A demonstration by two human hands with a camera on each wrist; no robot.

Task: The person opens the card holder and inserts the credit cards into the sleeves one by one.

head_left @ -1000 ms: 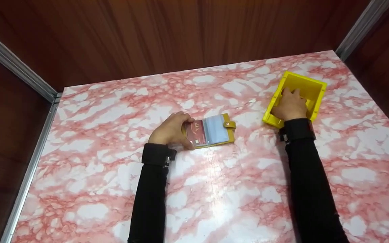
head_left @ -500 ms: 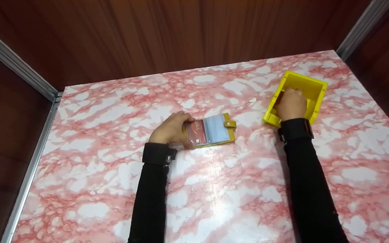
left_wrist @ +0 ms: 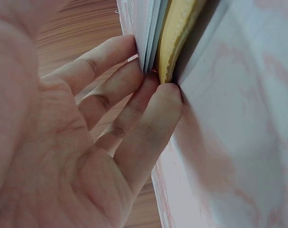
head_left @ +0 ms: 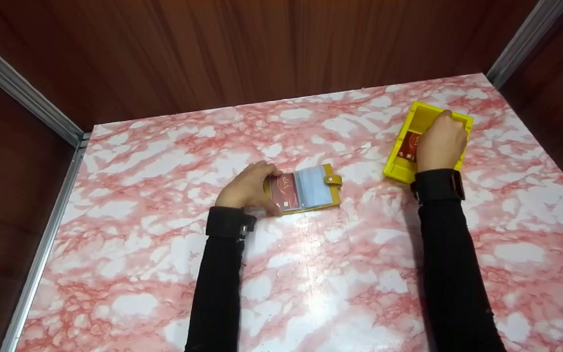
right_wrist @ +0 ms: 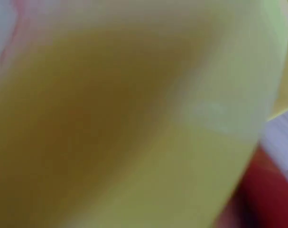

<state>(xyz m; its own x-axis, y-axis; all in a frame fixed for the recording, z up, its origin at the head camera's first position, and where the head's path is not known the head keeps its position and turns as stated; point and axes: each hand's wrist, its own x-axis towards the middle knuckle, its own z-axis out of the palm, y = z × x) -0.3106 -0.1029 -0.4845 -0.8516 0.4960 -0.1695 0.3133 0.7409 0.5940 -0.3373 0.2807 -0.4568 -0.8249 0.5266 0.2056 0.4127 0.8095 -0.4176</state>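
Observation:
My left hand (head_left: pixel 249 187) holds a mustard-yellow card holder (head_left: pixel 328 198) by its left end, thumb at the near edge and fingers at the far edge. The holder lies spread on the table with its snap tab to the right. A red VIP card (head_left: pixel 285 189) shows in one clear sleeve; the other sleeve (head_left: pixel 315 186) looks pale blue. In the left wrist view, fingertips (left_wrist: pixel 168 92) touch the holder's edge. My right hand (head_left: pixel 442 143) reaches into a yellow bin (head_left: pixel 399 172), fingers hidden beneath it. Beside it shows a red card (head_left: pixel 408 145); I cannot tell whether the fingers grip it.
A pink-and-white marbled table (head_left: pixel 154 274) carries everything. Dark wood panels (head_left: pixel 262 49) rise behind and at both sides, with metal strips (head_left: pixel 42 93) at the corners. The bin's pale yellow wall (right_wrist: pixel 134 118) fills most of the right wrist view, blurred.
Inside the bin, my right hand has closed from spread fingers and shifted right, baring the red card to its left. The left hand and card holder stay put.

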